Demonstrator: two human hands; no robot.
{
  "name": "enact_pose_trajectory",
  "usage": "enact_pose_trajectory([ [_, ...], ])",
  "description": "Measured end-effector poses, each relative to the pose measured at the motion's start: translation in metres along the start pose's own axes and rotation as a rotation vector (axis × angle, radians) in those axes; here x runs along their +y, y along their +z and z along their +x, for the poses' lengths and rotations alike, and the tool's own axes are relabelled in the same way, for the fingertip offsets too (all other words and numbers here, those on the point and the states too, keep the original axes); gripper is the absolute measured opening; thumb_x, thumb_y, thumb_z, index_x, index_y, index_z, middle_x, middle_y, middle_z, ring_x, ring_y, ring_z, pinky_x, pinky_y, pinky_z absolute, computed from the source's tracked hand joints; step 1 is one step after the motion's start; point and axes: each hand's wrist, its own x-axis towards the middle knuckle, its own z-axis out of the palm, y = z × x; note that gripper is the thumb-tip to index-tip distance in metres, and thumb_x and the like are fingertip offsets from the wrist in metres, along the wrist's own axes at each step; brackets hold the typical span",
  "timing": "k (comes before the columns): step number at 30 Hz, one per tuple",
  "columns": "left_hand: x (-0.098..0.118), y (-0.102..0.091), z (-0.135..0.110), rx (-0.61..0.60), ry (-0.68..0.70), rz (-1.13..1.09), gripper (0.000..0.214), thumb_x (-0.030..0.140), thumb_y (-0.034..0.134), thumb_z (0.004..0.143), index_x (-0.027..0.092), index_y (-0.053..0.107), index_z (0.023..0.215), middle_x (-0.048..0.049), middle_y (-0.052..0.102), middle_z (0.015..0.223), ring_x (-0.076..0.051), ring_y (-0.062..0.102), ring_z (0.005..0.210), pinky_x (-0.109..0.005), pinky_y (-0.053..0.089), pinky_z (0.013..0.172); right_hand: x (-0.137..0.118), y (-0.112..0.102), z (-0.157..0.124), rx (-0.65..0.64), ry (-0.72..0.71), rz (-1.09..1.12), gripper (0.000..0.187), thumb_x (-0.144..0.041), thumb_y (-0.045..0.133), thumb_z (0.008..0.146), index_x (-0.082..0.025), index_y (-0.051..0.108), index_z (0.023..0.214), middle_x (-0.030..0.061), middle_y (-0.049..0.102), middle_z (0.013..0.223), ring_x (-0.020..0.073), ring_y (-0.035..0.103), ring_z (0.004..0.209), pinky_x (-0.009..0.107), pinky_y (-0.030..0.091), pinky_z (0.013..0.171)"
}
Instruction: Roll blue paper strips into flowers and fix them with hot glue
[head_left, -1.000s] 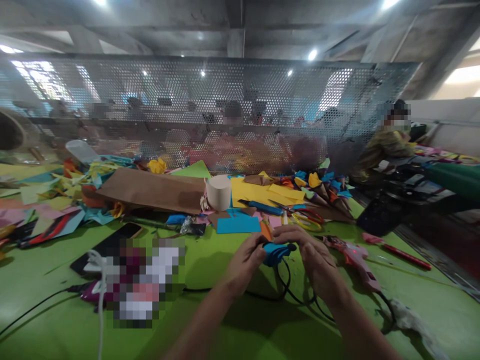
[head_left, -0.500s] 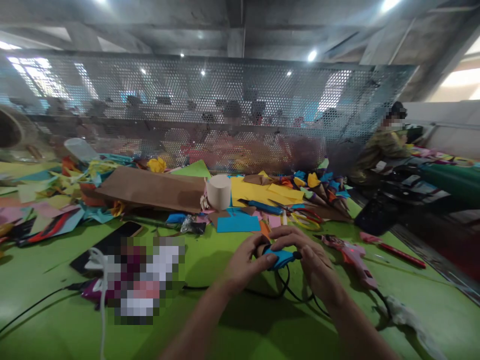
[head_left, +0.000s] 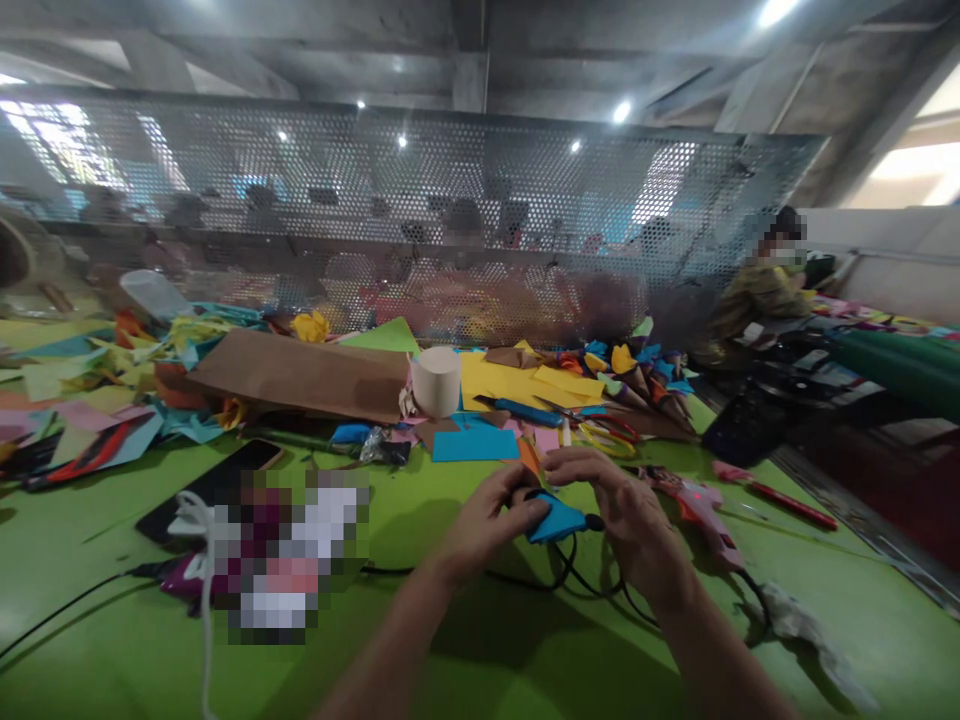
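Note:
Both my hands are closed on a small blue paper piece just above the green table. My left hand pinches its left end with thumb and fingers. My right hand curls over its right end, where a dark tip sticks out. A black cable loops on the table right under the hands.
A pink glue gun lies just right of my right hand. Blue paper, scissors, a white roll, brown card and paper cones lie beyond. A phone is at left. A person sits at far right.
The blue piece has been turned and flattened between my fingers, showing more of its face. Both hands drifted slightly up the picture as the camera tilted.

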Motion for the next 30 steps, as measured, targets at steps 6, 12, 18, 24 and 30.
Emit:
enact_pose_trajectory([
  [6,0.007,-0.001,-0.002,-0.033,-0.001,0.053,0.032,0.049,0.057,0.083,0.019,0.053,0.092,0.0001,0.045,0.085,-0.017,0.041,0.084,-0.027,0.033,0.073,-0.002,-0.011,-0.009,0.033,-0.003,-0.11,0.045,-0.051,0.036,0.098,-0.024,0.072,0.101,0.0077,0.064,0.117,0.029,0.054,0.117,0.043,0.038,0.103],
  [12,0.013,-0.003,-0.005,-0.092,-0.05,0.025,0.034,0.051,0.056,0.082,0.019,0.052,0.095,-0.0001,0.046,0.086,-0.017,0.042,0.084,-0.027,0.033,0.074,-0.009,-0.066,-0.031,0.29,0.219,-0.697,0.034,-0.053,0.057,0.088,-0.026,0.068,0.105,0.0071,0.067,0.11,0.0286,0.06,0.104,0.04,0.045,0.089],
  [18,0.009,-0.004,-0.006,-0.145,-0.038,0.048,0.034,0.052,0.055,0.086,0.02,0.052,0.099,-0.0005,0.049,0.089,-0.017,0.043,0.085,-0.028,0.035,0.075,0.003,-0.126,-0.067,0.36,0.727,-1.212,0.048,-0.062,0.051,0.082,-0.022,0.061,0.107,0.0115,0.069,0.102,0.0308,0.067,0.085,0.04,0.046,0.069],
  [24,0.011,-0.003,-0.005,-0.178,-0.043,0.047,0.036,0.053,0.055,0.085,0.019,0.051,0.094,-0.0005,0.047,0.086,-0.018,0.042,0.084,-0.028,0.034,0.074,0.017,-0.134,-0.07,0.25,0.951,-1.184,0.052,-0.067,0.055,0.076,-0.023,0.059,0.104,0.0044,0.073,0.076,0.0303,0.069,0.079,0.035,0.041,0.06],
  [30,0.01,-0.005,-0.005,-0.195,-0.046,0.066,0.035,0.053,0.054,0.085,0.019,0.052,0.095,-0.0002,0.047,0.084,-0.017,0.042,0.081,-0.028,0.034,0.071,0.029,-0.151,-0.065,0.265,0.955,-0.83,0.036,-0.051,0.07,0.067,-0.019,0.061,0.082,0.0003,0.066,0.056,0.022,0.063,0.057,0.031,0.037,0.054],
])
